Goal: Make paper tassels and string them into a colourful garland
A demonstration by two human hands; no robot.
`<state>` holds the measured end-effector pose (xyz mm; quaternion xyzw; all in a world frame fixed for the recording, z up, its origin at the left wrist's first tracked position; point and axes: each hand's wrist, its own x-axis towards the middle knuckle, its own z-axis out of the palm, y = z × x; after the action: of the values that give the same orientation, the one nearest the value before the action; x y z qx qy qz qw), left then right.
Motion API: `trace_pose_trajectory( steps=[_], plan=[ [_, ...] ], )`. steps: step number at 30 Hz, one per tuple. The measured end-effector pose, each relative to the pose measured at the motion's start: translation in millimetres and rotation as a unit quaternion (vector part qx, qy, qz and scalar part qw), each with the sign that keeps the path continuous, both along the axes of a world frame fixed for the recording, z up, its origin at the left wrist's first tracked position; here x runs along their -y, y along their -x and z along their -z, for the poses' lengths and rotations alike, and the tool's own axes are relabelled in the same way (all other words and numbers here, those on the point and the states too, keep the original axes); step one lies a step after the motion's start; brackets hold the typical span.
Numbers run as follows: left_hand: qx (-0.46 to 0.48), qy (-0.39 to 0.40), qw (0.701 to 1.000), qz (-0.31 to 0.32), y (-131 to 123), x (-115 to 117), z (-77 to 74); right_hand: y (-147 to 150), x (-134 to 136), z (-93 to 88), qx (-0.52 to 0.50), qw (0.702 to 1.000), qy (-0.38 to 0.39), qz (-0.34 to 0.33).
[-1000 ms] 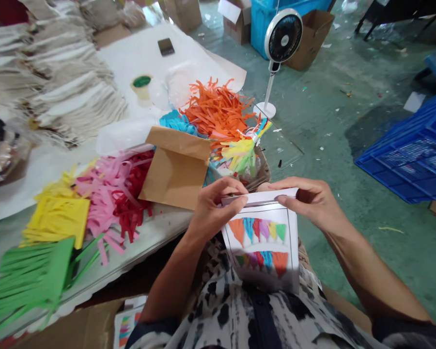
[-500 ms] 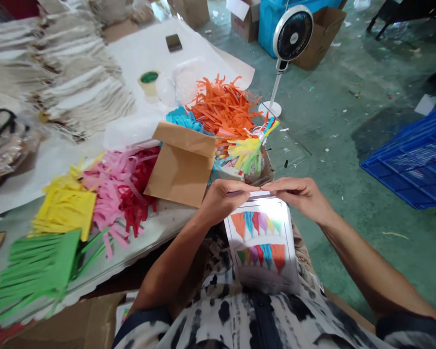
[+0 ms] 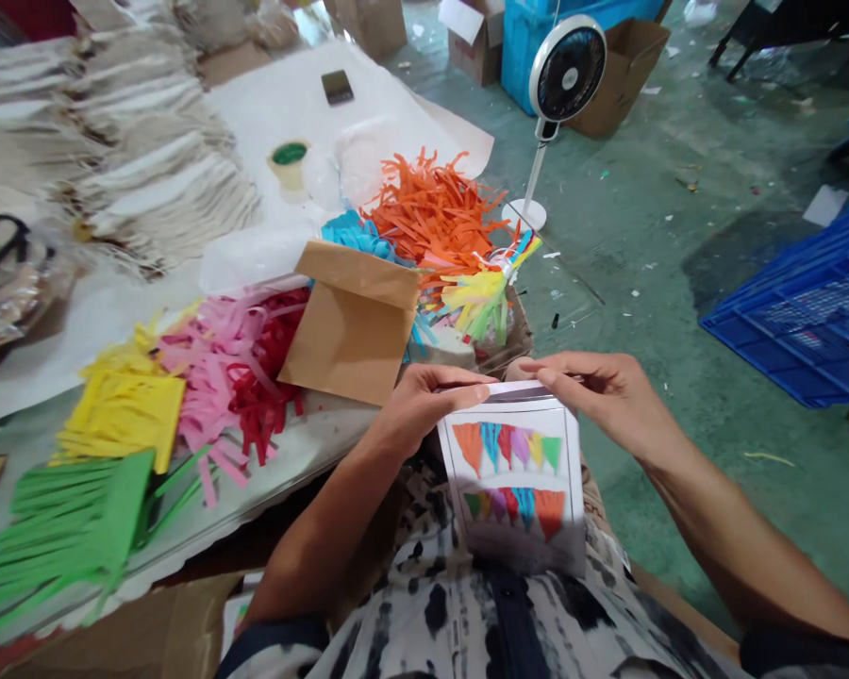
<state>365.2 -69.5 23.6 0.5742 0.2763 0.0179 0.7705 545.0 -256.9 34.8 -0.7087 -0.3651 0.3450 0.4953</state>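
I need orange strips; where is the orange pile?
In the head view, the orange pile lies on the table behind the brown bag, left of the fan.

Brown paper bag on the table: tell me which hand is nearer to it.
Left. The left hand pinches the printed packet just beside the brown paper bag; the right hand grips the packet's top edge farther right.

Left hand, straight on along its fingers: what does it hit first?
Probably the right hand: the left hand points along the top edge of the printed packet, which the right fingertips pinch too. Depth uncertain.
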Motion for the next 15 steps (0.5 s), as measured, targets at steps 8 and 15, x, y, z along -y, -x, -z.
trace_pose_trajectory(
  steps=[8,15],
  plan=[
    [-0.014,0.079,0.997,0.009,3,3,-0.8,5,3,-8.9,-0.075,0.997,0.006,0.009],
    [0.082,0.095,0.992,0.026,11,4,-4.6,0,6,-6.5,-0.065,0.998,0.013,-0.006]
  ],
)
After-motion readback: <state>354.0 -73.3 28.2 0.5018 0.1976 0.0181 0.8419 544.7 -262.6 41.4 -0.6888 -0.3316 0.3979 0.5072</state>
